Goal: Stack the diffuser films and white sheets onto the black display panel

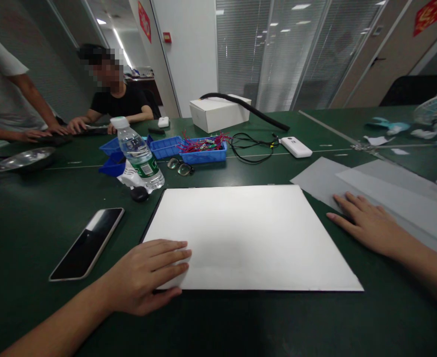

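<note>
A flat white board (248, 233) with a thin dark edge on its left side lies on the green table in front of me. My left hand (147, 275) rests on the board's lower left corner, fingers stretched out and nothing gripped. Off to the right, my right hand (367, 225) lies with fingers apart on translucent sheets (322, 178), which overlap one another beside the board. The right palm is turned down, so what lies under it is hidden. Left of the board is a phone (88, 245) with a dark screen.
Beyond the board stand a water bottle (138, 153), glasses (181, 167), a blue tray (203, 156) of red wires, a black cable (253, 148), a white power bank (295, 147) and a white box (218, 114). Two people work at the far left near a metal bowl (25, 159).
</note>
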`<state>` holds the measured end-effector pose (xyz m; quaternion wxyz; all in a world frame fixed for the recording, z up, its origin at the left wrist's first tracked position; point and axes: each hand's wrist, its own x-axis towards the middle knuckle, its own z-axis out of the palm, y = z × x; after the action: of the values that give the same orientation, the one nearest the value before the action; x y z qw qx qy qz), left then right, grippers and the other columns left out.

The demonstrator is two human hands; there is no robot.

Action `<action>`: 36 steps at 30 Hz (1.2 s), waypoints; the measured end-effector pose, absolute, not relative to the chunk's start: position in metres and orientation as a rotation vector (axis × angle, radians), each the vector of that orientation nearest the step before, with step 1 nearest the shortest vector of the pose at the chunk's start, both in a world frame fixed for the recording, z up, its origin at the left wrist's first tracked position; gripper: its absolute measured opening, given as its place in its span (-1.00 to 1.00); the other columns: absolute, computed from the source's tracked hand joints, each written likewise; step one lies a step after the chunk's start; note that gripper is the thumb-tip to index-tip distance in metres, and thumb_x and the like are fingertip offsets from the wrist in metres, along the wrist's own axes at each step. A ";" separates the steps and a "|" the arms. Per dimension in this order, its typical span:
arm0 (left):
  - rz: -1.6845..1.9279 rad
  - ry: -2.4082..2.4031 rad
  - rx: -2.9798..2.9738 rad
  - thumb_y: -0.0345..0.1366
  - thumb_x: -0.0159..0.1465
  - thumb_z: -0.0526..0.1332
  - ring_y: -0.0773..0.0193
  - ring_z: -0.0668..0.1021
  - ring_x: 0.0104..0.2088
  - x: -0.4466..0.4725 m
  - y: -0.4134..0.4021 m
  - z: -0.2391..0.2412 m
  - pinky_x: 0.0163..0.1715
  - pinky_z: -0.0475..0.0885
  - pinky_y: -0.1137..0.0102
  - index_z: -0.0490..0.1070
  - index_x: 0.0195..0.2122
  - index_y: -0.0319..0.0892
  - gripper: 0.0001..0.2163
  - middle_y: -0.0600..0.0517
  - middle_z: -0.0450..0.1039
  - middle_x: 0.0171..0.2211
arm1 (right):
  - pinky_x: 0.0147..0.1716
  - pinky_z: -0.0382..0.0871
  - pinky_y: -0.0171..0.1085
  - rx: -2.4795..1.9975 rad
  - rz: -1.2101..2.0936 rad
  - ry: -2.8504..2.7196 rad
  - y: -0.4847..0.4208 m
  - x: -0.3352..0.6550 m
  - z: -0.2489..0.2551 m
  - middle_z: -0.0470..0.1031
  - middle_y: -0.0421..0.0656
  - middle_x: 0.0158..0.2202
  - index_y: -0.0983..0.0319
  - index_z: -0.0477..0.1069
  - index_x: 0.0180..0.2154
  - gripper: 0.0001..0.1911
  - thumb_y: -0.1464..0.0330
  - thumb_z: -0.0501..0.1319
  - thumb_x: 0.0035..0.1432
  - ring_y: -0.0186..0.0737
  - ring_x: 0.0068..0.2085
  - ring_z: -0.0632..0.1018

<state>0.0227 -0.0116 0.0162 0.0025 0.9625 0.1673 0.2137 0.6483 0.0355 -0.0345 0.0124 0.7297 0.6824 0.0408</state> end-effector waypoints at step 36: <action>0.685 0.542 2.988 -0.40 0.40 0.30 -0.01 0.67 0.22 0.024 -0.011 0.016 0.25 0.62 0.15 0.58 0.15 -0.23 -0.70 -0.20 0.68 0.15 | -0.36 0.32 -0.14 2.759 0.155 2.036 0.012 0.612 0.023 0.59 -0.01 -0.27 0.21 0.56 0.09 -0.30 -0.09 -0.14 0.45 -0.02 -0.38 0.54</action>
<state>0.0237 -0.0111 0.0156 0.0142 0.9597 0.1742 0.2199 0.6122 0.0119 0.0231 -0.1448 0.7954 0.5869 0.0448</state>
